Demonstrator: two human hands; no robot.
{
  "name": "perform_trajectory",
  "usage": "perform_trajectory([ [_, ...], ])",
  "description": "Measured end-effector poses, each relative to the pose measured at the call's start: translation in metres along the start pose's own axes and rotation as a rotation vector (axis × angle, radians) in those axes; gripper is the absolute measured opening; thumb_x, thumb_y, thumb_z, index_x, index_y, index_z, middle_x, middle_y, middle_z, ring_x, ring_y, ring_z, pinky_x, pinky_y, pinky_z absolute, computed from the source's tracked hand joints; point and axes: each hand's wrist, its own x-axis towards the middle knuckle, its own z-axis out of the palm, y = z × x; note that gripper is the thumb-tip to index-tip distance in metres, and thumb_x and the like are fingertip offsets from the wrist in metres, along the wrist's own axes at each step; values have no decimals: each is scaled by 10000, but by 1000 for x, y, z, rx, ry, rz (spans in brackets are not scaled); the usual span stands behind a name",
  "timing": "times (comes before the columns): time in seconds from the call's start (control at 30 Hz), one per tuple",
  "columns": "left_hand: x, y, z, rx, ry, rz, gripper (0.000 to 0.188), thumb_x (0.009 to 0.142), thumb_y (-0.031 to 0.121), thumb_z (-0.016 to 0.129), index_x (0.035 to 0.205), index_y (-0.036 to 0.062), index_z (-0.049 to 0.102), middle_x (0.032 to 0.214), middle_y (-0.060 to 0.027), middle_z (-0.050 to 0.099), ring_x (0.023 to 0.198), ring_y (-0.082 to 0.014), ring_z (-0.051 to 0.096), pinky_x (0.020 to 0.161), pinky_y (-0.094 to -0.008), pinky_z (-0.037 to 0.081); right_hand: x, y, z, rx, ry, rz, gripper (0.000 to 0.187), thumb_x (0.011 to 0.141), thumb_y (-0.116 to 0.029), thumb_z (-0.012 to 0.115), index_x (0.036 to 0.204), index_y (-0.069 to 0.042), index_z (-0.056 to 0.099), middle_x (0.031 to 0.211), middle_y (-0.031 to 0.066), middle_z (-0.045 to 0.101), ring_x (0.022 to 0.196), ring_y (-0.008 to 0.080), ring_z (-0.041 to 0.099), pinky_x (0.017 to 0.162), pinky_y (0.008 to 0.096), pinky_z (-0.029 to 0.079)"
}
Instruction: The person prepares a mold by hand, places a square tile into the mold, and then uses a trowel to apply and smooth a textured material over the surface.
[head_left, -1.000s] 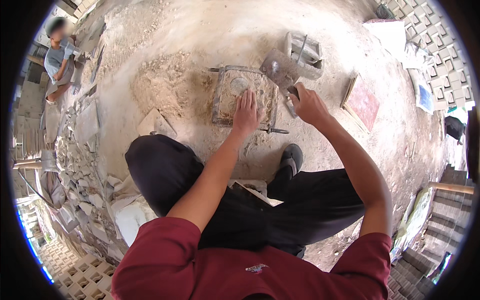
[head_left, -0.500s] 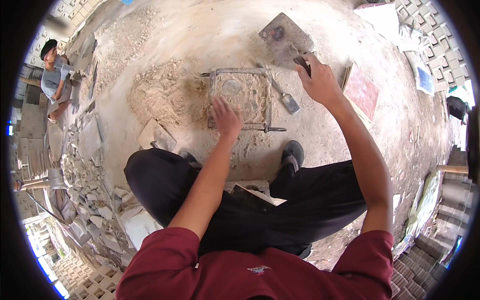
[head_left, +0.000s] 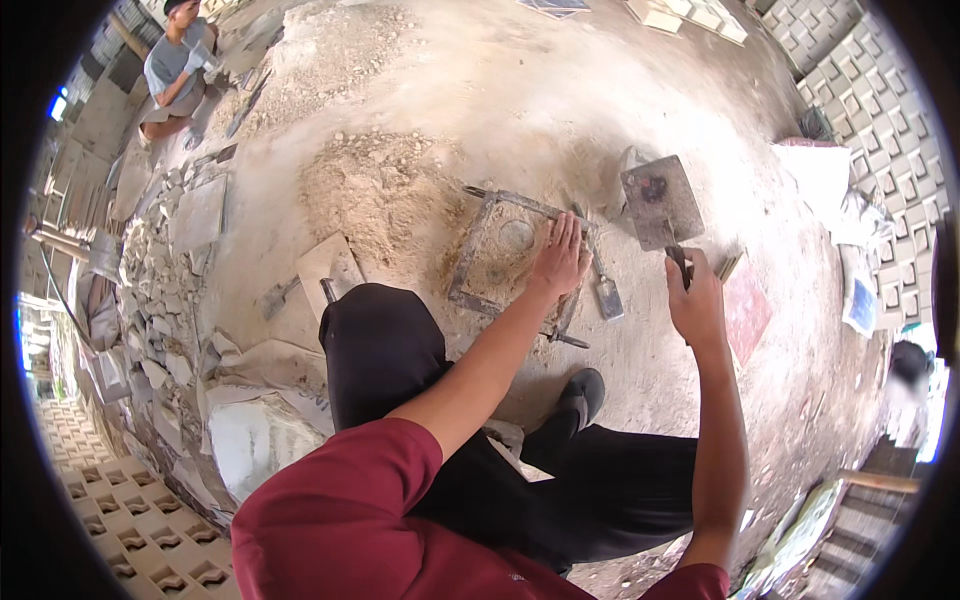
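A square metal mould frame (head_left: pixel 468 256) lies on the dusty ground before me, filled with tan powder around a round disc (head_left: pixel 517 235). My left hand (head_left: pixel 562 262) is open, its fingers stretched over the frame's right part. Farther right, my right hand (head_left: pixel 698 305) is closed around the dark handle of a square flat trowel (head_left: pixel 655 190). A dark reddish mark shows on the trowel's plate. Between the frame and my right hand lies a flat-bladed hand tool (head_left: pixel 609 300), either a scraper or a brush.
A heap of tan powder (head_left: pixel 365 195) rises left of the frame. A pale board (head_left: pixel 330 262) and another flat tool (head_left: pixel 278 298) lie near my left knee. Broken rubble (head_left: pixel 160 310) covers the left. A reddish slab (head_left: pixel 745 318) lies right. Another person (head_left: pixel 178 70) sits at upper left.
My left hand has moved right across the mould frame. The trowel has turned, its plate now pointing away above my right hand. The whole view has swung, and the frame appears tilted.
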Motion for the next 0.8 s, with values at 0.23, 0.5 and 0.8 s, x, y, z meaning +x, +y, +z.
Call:
perform_trajectory([
  [0.23,13,22,-1,48,-73,64,741,1011,498,219,1510,-43,134,1594,-189,112,1485,-305,91,1202,-506,46,3,18,-4,-4,1,48,233,952,-208,571,1070,-7,583,853,232,669,791,394,656,715,445,491],
  [0.5,11,-7,-10,76,-37,110,726,1011,510,199,1518,-9,157,1604,-145,121,1490,-285,78,1200,-507,46,7,10,1,-30,-5,-20,224,950,-213,571,1049,-12,568,790,241,653,745,418,645,656,468,473],
  [0.8,-25,-74,-24,189,11,2,712,1009,495,250,1533,30,125,1607,-114,132,1488,-256,97,1206,-491,51,4,4,29,-3,-46,-152,233,943,-208,560,1068,-11,556,857,264,659,818,461,630,718,509,478],
])
